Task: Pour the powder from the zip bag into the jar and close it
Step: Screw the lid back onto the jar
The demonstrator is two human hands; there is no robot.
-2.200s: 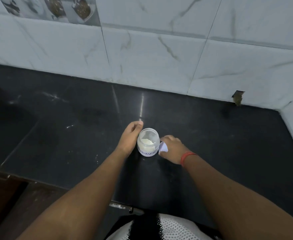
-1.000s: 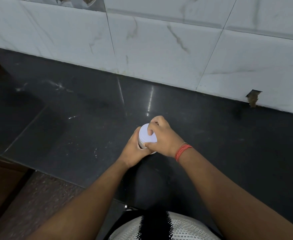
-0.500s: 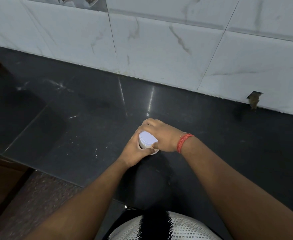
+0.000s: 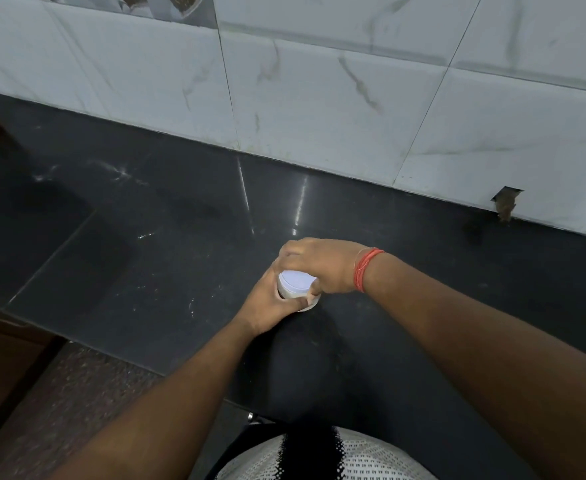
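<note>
A small clear jar (image 4: pixel 306 304) stands on the black counter (image 4: pixel 167 258), near its middle. A white lid (image 4: pixel 296 280) sits on top of the jar. My left hand (image 4: pixel 267 306) wraps the jar's body from the left and front. From the right, my right hand (image 4: pixel 319 263) curls over the lid, fingers and thumb gripping its rim. A red thread band is on my right wrist. The powder and most of the jar are hidden by my hands. No zip bag is in sight.
A white marbled tile wall (image 4: pixel 319 98) runs behind the counter. A small broken hole (image 4: pixel 506 202) shows in the tile at the far right. The counter's front edge (image 4: pixel 77 341) drops to a speckled floor at lower left.
The jar stood uncovered with powder showing and the lid beside it. My right hand set the lid on the jar and has since twisted round on it. My left hand stays on the jar.
</note>
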